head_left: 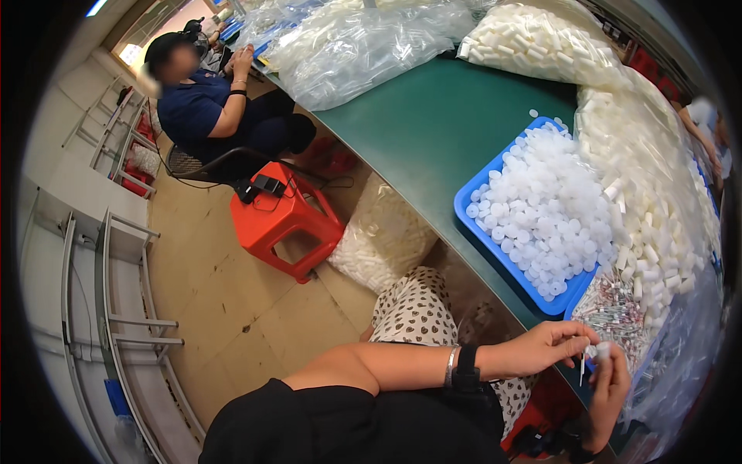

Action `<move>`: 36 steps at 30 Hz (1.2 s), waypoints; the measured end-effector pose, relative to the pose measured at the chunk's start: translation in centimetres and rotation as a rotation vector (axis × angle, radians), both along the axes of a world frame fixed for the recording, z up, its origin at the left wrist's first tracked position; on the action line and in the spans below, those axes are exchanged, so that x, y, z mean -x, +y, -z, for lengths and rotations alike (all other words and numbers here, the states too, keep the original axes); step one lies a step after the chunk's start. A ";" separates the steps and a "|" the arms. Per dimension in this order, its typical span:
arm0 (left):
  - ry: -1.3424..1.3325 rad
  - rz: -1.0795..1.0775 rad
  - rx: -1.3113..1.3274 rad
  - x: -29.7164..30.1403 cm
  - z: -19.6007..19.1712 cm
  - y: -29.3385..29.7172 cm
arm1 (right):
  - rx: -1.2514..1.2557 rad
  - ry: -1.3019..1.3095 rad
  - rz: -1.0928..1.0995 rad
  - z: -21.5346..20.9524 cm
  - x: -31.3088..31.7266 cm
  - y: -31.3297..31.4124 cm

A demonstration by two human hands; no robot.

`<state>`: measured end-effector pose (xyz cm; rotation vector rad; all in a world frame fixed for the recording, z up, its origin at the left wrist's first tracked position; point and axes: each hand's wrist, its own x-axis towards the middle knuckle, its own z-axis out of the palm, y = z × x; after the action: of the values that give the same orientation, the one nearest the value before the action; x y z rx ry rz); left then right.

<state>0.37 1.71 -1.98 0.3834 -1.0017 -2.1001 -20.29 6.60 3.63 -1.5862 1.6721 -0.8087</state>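
The worktop [433,127] runs ahead of me, my fingers [564,348] at its near end, just before the thin sticks [614,313]. Beyond those sits a tray [563,301] of discs [545,205], with cylinders [657,247] to its right. Plastic bags [371,54] lie farther back. Left, on the floor [205,271], a stool [267,228] stands between me and a seated person [197,108].

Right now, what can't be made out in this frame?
All in the head view:
Exact grip of the left hand and right hand on the small white piece: fingers cover it.
Blue tray floor: white discs hide it.
Person at right: blurred, cut off by the lens rim.
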 end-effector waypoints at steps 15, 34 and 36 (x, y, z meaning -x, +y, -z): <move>-0.268 -0.124 0.266 -1.4 -0.2 0.3 | -0.146 -0.453 0.029 1.7 -2.2 0.4; -0.166 0.019 -0.235 -1.9 1.2 0.5 | -0.441 -0.763 -0.025 2.1 -3.6 0.0; -0.246 -0.006 -0.148 -2.0 0.8 0.5 | -0.525 -0.939 0.018 1.9 -3.4 -0.2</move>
<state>2.33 2.20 -2.81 0.7325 -0.9836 -2.1646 -16.87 6.42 1.72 -0.6464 1.0611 -0.8409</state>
